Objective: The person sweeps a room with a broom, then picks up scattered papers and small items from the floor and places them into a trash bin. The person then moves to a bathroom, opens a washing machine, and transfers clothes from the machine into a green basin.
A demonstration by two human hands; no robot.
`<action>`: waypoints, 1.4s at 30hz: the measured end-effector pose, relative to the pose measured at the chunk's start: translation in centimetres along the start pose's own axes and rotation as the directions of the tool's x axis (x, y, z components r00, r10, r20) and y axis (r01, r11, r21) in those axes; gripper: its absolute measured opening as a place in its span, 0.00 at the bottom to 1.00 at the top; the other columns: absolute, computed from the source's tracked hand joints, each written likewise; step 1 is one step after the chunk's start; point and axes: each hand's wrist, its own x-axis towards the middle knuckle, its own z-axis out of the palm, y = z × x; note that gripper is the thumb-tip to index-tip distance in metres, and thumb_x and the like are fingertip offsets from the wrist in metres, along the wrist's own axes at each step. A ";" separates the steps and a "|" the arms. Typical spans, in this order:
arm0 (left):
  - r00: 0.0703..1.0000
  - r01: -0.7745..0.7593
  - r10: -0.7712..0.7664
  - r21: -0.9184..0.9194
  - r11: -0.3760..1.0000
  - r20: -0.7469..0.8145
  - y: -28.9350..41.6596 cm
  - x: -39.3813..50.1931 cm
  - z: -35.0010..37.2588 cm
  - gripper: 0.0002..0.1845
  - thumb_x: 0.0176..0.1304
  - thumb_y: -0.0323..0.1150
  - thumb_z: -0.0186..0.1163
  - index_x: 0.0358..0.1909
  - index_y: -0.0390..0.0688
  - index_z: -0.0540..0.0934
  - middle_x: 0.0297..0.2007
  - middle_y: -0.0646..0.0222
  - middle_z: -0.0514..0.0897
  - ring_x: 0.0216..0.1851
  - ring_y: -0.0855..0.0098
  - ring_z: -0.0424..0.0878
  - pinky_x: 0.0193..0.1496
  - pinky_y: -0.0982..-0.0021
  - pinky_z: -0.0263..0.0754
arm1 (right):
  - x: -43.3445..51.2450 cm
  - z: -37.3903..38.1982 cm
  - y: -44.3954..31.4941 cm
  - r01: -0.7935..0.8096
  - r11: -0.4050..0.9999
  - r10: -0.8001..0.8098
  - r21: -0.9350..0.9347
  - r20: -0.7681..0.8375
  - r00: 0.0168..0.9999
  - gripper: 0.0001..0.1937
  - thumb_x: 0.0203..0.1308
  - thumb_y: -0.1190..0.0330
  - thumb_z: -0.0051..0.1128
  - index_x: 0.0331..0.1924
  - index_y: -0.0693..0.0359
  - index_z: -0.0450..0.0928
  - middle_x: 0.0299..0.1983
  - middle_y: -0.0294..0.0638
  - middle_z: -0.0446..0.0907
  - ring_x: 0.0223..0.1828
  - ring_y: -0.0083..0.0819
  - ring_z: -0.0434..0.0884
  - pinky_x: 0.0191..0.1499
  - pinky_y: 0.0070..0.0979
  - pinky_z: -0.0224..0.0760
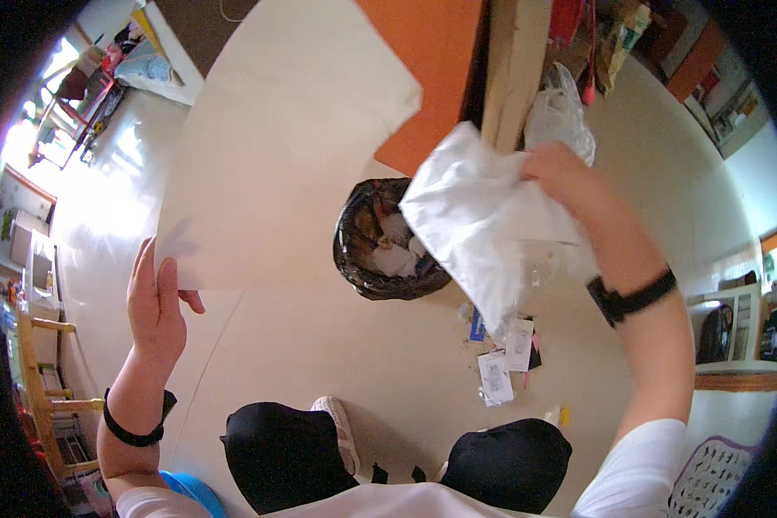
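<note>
My right hand (560,175), somewhat blurred, grips a crumpled white sheet or bag (472,213) whose left part hangs over the rim of a trash bin. The bin has a black plastic liner (349,259) and holds crumpled paper and other waste. At the left, my left hand (158,304) is at the lower left corner of a large pale sheet or board (278,149), with the thumb in front of its edge and other fingers partly hidden behind. Cards or tags (495,379) and a small blue packet (477,325) lie on the floor below the white sheet.
Behind the bin are an orange panel (427,58), a wooden post or board (515,71) and a clear plastic bag (560,116). My knees are at the bottom, with a blue plastic rim (194,493) to their left. A wooden ladder-like frame (35,382) stands far left.
</note>
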 end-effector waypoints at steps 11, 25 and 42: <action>0.976 0.161 -0.175 -0.110 0.981 -0.131 -8.2 -5.6 -5.2 0.16 0.74 0.30 0.38 0.58 0.34 0.65 0.41 0.64 0.75 0.21 0.79 0.75 0.20 0.80 0.73 | 9.7 29.0 -5.9 0.757 0.412 -0.236 -0.507 0.744 0.626 0.10 0.51 0.71 0.51 0.31 0.65 0.84 0.35 0.50 0.83 0.38 0.46 0.82 0.42 0.38 0.76; 0.958 0.256 -0.286 -0.401 0.880 -0.015 -6.7 -2.7 -3.0 0.17 0.74 0.33 0.39 0.59 0.36 0.65 0.36 0.64 0.78 0.23 0.76 0.76 0.24 0.76 0.77 | 2.8 17.9 -8.2 0.134 0.818 -0.385 0.559 0.359 0.850 0.35 0.59 0.57 0.61 0.65 0.63 0.60 0.55 0.46 0.74 0.53 0.28 0.75 0.55 0.27 0.68; 0.245 0.517 0.028 -0.156 0.842 0.969 4.6 -8.4 41.1 0.26 0.66 0.34 0.56 0.63 0.38 0.62 0.46 0.61 0.72 0.36 0.72 0.80 0.37 0.71 0.81 | -46.9 1.7 33.5 -0.292 0.422 0.840 0.858 -0.249 0.482 0.26 0.58 0.63 0.60 0.59 0.67 0.68 0.51 0.42 0.75 0.52 0.32 0.73 0.54 0.31 0.67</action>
